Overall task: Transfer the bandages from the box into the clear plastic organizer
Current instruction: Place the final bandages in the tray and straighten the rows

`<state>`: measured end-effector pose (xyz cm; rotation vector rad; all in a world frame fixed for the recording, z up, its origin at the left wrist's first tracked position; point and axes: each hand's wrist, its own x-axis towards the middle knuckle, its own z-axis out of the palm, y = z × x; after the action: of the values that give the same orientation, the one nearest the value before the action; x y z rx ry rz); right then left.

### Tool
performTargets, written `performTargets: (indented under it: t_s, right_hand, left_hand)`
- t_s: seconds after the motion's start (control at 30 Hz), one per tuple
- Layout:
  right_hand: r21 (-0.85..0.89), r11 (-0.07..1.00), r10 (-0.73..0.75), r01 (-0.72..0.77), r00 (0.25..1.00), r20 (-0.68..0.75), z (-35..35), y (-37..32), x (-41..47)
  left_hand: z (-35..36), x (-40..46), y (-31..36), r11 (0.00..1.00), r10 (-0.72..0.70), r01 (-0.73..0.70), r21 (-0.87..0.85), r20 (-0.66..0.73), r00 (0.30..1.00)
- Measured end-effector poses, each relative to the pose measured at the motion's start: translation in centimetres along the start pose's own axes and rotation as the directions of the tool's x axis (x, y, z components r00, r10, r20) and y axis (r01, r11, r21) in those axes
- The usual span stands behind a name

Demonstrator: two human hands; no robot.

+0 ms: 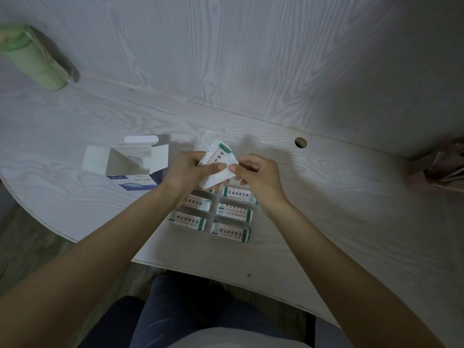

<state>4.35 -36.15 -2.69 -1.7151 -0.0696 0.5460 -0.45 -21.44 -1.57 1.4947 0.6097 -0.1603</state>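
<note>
Both hands, left hand [190, 169] and right hand [253, 169], pinch white printed bandage strips [217, 162] above the clear plastic compartmented organizer [253, 238]; better separate one strip cleanly, then lay it flat in a compartment.

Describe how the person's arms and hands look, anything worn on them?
Both arms are bare up to the frame edge: no sleeves in view. The left hand and right hand wear no gloves, and no rings, watch or bracelets can be seen.
</note>
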Motion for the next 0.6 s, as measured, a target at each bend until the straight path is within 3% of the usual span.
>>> performTargets:
  t_s: [0.17, 0.43, 0.6]
  right_hand:
    - [0.065, 0.997, 0.057, -0.053, 0.996, -0.063, -0.35, 0.22, 0.38]
    - [0.204, 0.972, 0.116, -0.112, 0.993, -0.007, -0.03, 0.77, 0.53]
    - [0.260, 0.955, 0.143, -0.141, 0.990, 0.010, -0.19, 0.38, 0.44]
  left_hand:
    - [-0.28, 0.09, -0.45, 0.988, -0.050, 0.046, -0.145, -0.023, 0.998]
    - [-0.06, 0.29, -0.70, 0.995, -0.074, 0.073, -0.068, -0.023, 0.997]
    - [0.32, 0.20, -0.58, 0.989, -0.091, 0.092, -0.112, 0.016, 0.996]
